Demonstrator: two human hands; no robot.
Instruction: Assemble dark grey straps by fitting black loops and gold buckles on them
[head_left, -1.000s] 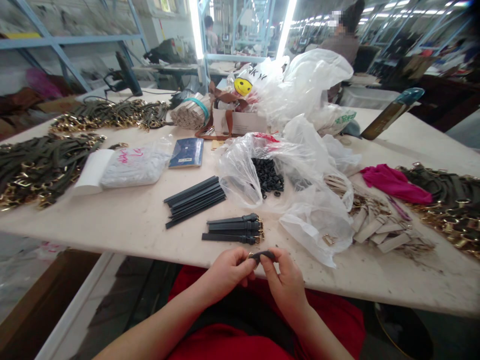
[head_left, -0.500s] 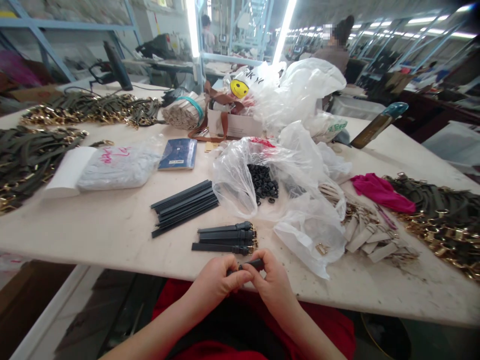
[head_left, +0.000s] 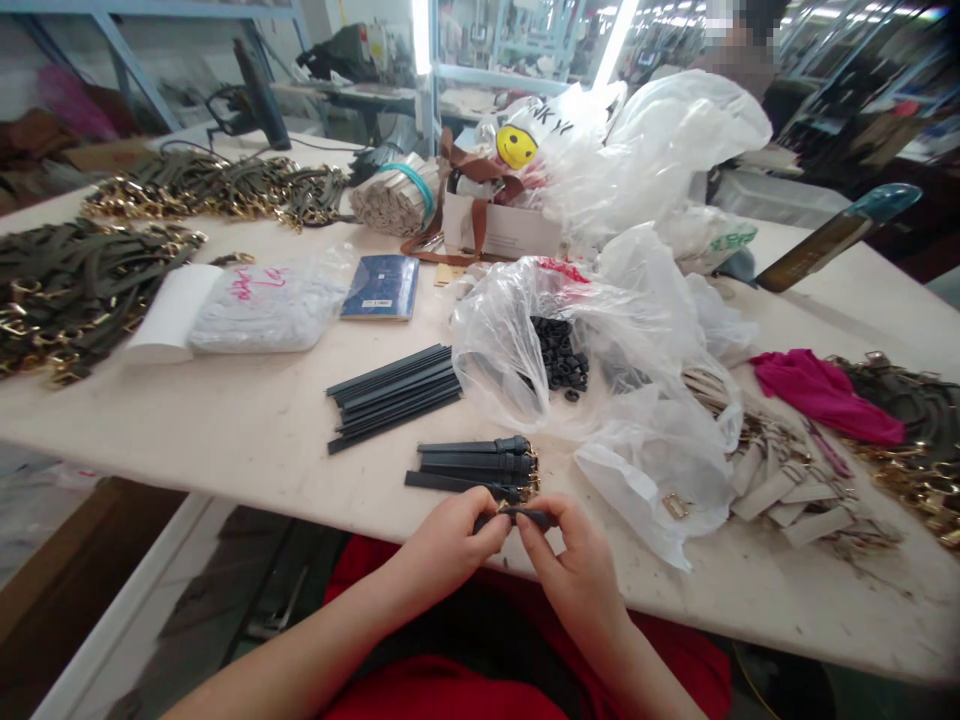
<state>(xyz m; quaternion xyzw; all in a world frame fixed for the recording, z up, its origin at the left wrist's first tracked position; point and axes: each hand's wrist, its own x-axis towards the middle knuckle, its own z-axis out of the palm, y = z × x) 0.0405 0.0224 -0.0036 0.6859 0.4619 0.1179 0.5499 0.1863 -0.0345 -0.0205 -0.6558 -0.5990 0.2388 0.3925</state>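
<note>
Over the table's front edge, my left hand (head_left: pixel 459 538) and my right hand (head_left: pixel 574 550) pinch one short dark strap (head_left: pixel 517 514) between them, each at one end. A bit of gold metal shows by the left fingers; most of the strap is covered by the fingers. Just beyond my hands lies a small stack of dark straps (head_left: pixel 469 463) with gold hardware at their right ends. Behind that stack is a pile of plain dark strips (head_left: pixel 397 395). Small black loops (head_left: pixel 561 355) spill from an opened clear plastic bag (head_left: pixel 495 350).
At left are heaps of olive straps with gold clasps (head_left: pixel 82 290), a plastic-wrapped packet (head_left: pixel 262 310) and a blue booklet (head_left: pixel 380 287). Beige straps (head_left: pixel 795 480) and a magenta cloth (head_left: pixel 825 393) lie at right. White plastic bags (head_left: pixel 652 150) stand at the back.
The view has swung slightly, so the table things appear farther right. The strap now lies flatter between my hands, and my right fingers are more spread.
</note>
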